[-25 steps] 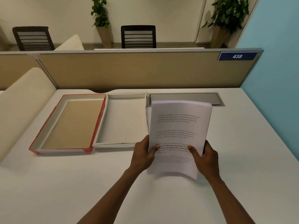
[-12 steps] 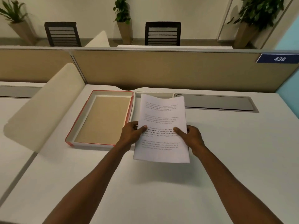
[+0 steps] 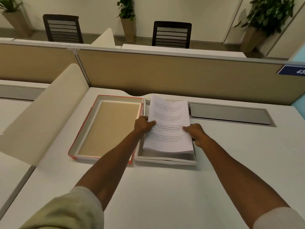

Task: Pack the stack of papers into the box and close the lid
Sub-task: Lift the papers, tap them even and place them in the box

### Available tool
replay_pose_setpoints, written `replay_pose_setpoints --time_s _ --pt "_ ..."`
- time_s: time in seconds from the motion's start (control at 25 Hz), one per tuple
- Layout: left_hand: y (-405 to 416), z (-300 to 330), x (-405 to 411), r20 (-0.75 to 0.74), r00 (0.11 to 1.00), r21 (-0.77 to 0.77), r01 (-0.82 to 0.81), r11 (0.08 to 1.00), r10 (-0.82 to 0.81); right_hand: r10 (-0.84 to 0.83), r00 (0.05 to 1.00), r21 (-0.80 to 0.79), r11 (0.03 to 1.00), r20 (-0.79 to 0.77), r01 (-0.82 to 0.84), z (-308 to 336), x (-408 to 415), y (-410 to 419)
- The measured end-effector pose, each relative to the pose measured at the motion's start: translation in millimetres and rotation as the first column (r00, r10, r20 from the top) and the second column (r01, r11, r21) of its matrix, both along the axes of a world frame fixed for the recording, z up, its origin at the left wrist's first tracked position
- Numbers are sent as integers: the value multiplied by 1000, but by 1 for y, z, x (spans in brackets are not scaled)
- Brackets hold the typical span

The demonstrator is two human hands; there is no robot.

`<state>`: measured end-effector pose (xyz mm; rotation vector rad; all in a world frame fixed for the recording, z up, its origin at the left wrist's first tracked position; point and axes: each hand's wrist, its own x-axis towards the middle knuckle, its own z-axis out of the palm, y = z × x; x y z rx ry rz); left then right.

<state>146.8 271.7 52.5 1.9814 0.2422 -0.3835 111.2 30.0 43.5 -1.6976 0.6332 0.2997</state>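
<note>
A stack of printed white papers [image 3: 168,116] hangs over the white box base [image 3: 165,160], its near edge still above the box floor. My left hand [image 3: 142,126] grips the stack's left edge and my right hand [image 3: 196,133] grips its right edge, thumbs on top. The red-edged lid [image 3: 105,129] lies open side up just left of the box, touching it. Most of the box's inside is hidden by the papers.
A tan partition wall [image 3: 165,76] runs behind the desk. A grey cable cover [image 3: 229,114] is set in the desk right of the box. A cream curved divider [image 3: 44,109] stands at the left. Chairs and plants stand beyond.
Both hands have carried the stack left and away from me, from the desk's right side to over the white box, and tilted it flatter. The camera has turned left.
</note>
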Motion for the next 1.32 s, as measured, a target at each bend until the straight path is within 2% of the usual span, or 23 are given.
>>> replay_pose_setpoints --time_s 0.24,0.44,0.56,0.8,0.88,1.0,1.12,1.2,1.32 --pt "-6 -26 15 1 1000 210 31 977 -32 95 995 -249 964 -12 -95 -19 13 9" --pt "-6 -34 16 31 998 371 38 928 -53 188 982 -530 832 -8 -163 -29 15 23" --pt "-9 -37 13 41 996 436 54 898 -80 209 977 -640 746 -39 -185 -32 13 28" --pt "-15 -45 -2 139 967 565 98 819 -212 240 969 -724 659 -50 -201 -36 2 33" --pt "-23 -50 -8 160 941 634 133 762 -298 246 968 -733 648 -57 -207 -35 -1 37" --pt "-29 -57 -9 233 923 640 93 763 -307 258 963 -756 614 -78 -226 -32 -5 41" --pt "-30 -62 -15 237 868 745 126 655 -437 344 938 -811 535 -46 -236 -28 -13 49" --pt "-29 -62 -18 225 868 744 140 653 -443 423 906 -843 478 -24 -246 -30 -20 55" --pt "-26 -62 -25 212 879 704 165 690 -427 514 853 -872 374 -87 -315 -37 -34 62"
